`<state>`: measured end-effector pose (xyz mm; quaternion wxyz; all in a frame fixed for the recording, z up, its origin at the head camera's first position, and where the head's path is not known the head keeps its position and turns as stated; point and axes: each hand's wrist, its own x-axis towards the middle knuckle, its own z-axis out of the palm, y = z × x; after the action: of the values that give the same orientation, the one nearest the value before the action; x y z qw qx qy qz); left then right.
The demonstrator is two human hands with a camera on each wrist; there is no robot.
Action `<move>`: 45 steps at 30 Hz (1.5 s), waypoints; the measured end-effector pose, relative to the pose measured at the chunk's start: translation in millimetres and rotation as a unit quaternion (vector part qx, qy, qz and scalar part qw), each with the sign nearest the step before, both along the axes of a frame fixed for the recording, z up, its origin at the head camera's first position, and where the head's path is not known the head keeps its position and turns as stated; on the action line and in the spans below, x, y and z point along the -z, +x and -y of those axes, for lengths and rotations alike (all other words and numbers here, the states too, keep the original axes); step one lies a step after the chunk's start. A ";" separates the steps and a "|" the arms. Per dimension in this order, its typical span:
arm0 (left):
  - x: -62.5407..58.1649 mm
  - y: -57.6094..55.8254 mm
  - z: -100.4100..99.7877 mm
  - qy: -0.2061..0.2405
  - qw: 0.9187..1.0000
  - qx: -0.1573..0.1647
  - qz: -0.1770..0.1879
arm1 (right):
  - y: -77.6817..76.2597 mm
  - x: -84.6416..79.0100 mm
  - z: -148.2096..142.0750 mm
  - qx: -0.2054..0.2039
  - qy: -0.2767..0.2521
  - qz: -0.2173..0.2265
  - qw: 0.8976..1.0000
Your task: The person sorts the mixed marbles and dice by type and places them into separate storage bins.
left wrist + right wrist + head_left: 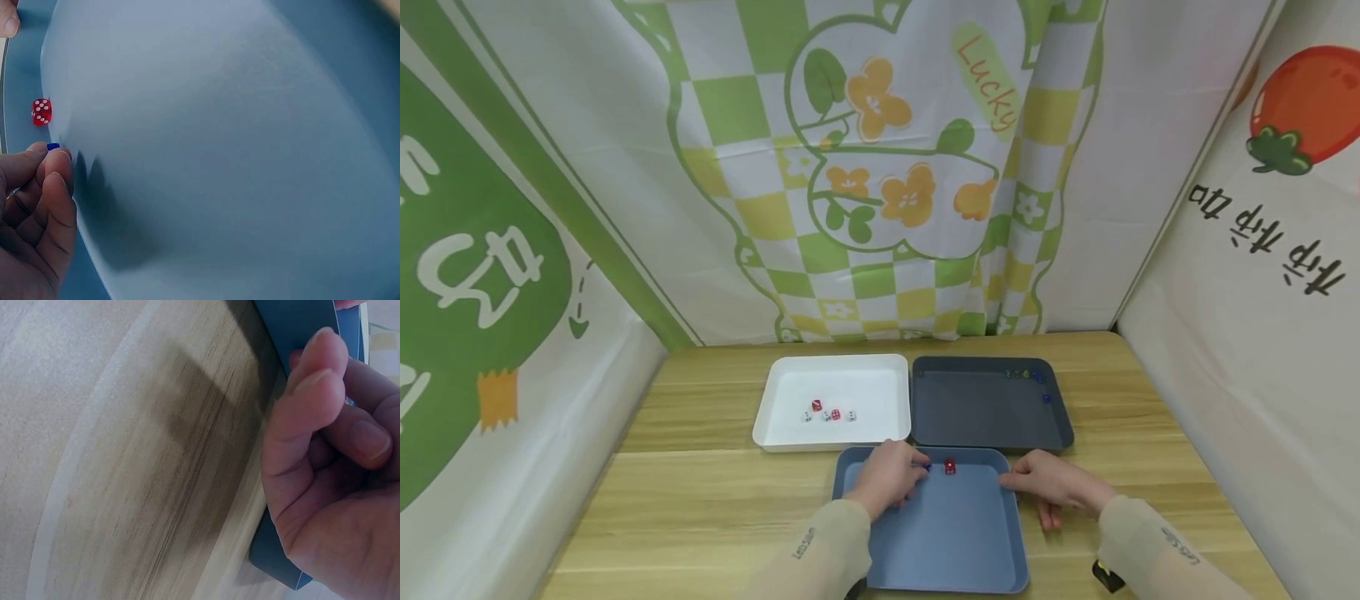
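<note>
In the blue tray [947, 533], my left hand [889, 473] is at the far wall, its thumb and fingertips pinching a small blue piece [53, 147]. Mostly covered by the fingers, the piece does not show its full shape. A red die [950, 467] with white pips lies just right of that hand, against the same wall. At the tray's right rim, my right hand [1052, 482] holds the edge near the far corner between thumb and index finger. Its other fingers hang loosely outside the tray, as the right wrist view [325, 425] shows.
A white tray [835, 362] behind on the left holds several red and white dice [826, 415]. Beside it, a dark grey tray [985, 417] holds several small blue and yellowish pieces [1026, 375] near its far right corner. Wood-grain table [700, 500] surrounds them; a patterned curtain hangs behind.
</note>
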<state>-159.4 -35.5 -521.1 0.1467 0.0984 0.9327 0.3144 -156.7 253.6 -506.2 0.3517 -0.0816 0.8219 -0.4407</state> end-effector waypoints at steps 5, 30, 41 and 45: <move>-1.7 -2.1 1.0 0.007 1.000 -0.009 0.015 | 0.0 -1.4 0.1 0.003 -0.001 0.002 1.000; -3.0 -4.6 4.4 -0.009 0.999 -0.015 0.028 | 0.4 -0.3 0.1 0.010 0.006 -0.006 1.000; -18.0 -7.4 14.2 0.038 0.999 -0.010 0.035 | 0.8 -0.3 0.0 0.014 -0.007 -0.001 1.000; -25.2 -10.9 20.1 0.047 0.998 -0.008 0.033 | 0.6 -0.2 0.3 0.012 -0.027 0.008 1.000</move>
<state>-170.4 -55.5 -495.8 0.1697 0.0873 0.9123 0.3623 -156.1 253.3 -506.0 0.3504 -0.0776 0.8076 -0.4679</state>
